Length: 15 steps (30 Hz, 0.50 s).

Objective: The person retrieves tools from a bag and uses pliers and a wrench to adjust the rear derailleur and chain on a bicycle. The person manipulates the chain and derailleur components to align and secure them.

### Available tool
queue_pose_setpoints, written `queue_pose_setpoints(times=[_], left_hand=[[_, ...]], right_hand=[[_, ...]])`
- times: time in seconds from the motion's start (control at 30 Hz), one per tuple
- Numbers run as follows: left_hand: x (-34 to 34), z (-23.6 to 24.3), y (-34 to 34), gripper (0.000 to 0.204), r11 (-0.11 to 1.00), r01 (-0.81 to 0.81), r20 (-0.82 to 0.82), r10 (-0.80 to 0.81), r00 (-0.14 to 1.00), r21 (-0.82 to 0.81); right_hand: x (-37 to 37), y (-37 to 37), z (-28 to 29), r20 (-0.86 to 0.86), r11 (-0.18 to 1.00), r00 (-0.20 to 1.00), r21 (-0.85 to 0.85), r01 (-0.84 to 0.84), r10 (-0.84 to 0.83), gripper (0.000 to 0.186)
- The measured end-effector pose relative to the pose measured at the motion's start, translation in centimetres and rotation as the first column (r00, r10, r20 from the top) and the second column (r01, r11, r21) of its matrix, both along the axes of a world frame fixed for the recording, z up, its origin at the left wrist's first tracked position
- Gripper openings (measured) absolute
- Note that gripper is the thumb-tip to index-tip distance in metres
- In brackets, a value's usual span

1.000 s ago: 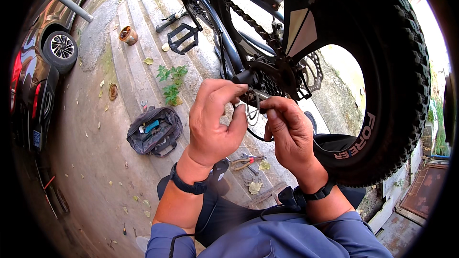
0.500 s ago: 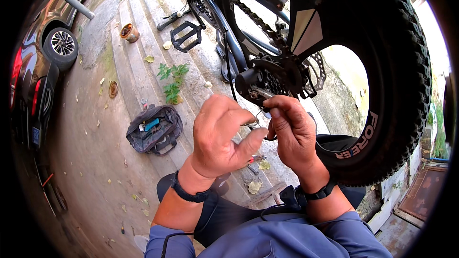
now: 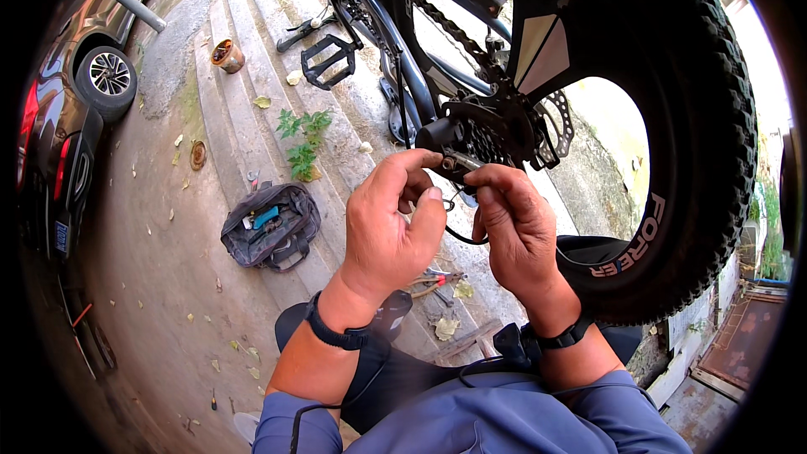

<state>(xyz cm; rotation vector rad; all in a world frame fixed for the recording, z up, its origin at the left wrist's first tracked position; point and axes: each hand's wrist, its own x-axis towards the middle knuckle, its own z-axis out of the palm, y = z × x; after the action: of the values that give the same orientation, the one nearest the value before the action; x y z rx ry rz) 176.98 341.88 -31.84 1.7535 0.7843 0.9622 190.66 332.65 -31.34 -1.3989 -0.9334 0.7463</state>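
Concrete steps are running past the left side of your hands, and a parked car is standing farther out that way. Just beyond your fingertips, a bicycle's rear derailleur is hanging beside the hub, and the thick-tyred wheel is filling the space above and to the right of your hands.

Your right hand is closing thumb and forefinger on a thin black cable, which is looping down between both hands. Your left hand is curling close beside it, thumb and forefinger standing apart; whether its folded fingers are gripping any cable (they are hiding behind the thumb), you aren't giving enough view to tell. Your two hands are staying clear of each other.

Judging by how everything is lying, the wheel is already sitting in the frame, and the chain is leading toward the sprockets beyond your hands. What is looking unfinished is the cable: its slack is curving free below the derailleur, and its end isn't showing clearly enough to say whether anything is securing it. Pliers are lying below your hands, between your forearms, and an open tool bag is resting left of your left hand, both going unused.
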Motion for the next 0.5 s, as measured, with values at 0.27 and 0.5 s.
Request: queue_pose_setpoints(times=[0.27,0.5], left_hand=[[-0.06,-0.16,-0.29,0.030,1.000,-0.020,-0.021,0.021,1.000,0.013],[-0.03,-0.25,-0.54,0.031,0.999,-0.011,0.001,0.011,1.000,0.030]], right_hand=[[0.06,-0.01,0.14,-0.003,1.000,1.000,-0.021,-0.006,0.006,0.012],[-0.01,0.01,0.16,-0.022,1.000,1.000,-0.014,-0.001,0.001,0.012]])
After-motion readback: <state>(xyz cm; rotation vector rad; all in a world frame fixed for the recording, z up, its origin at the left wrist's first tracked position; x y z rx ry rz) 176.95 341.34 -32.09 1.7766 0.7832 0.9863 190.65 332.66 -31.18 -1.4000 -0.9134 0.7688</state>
